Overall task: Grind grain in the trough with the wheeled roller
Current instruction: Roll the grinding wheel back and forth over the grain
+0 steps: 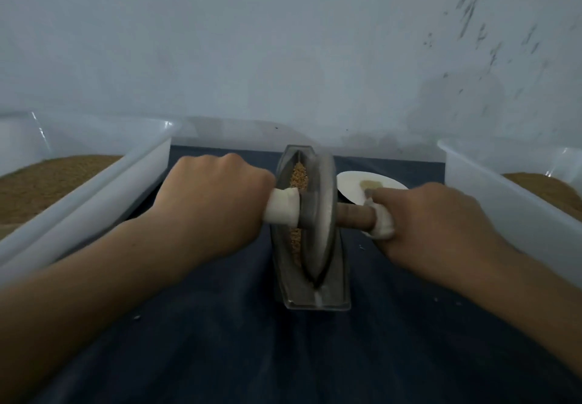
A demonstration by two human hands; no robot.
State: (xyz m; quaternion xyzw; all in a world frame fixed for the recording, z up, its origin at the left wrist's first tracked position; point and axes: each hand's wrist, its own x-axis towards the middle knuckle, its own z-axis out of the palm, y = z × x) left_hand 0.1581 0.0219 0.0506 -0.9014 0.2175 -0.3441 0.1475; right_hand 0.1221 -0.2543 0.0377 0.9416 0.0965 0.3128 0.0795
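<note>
We see a metal trough [315,298] sitting on a dark blue cloth [239,347], running away from the person, centre frame. The wheeled roller [318,214] stands upright in the trough groove, its disc about mid-length. Grain [299,173] lies in the groove, visible left of the disc, both beyond and in front of the axle.

The left hand [214,189] is clenched around the white-wrapped left handle [282,207], knuckles up. The right hand [431,214] grasps the right handle's white wrapping [382,225], fingers curled over it; bare brown axle [352,214] shows between that hand and the disc.

A white plate [348,183] sits just right of the trough, behind the right hand, with a small tan patch on it. A white plastic tub [94,192] on the left and another tub [504,192] on the right both hold brown grainy material. A pale wall [283,57] stands behind.
</note>
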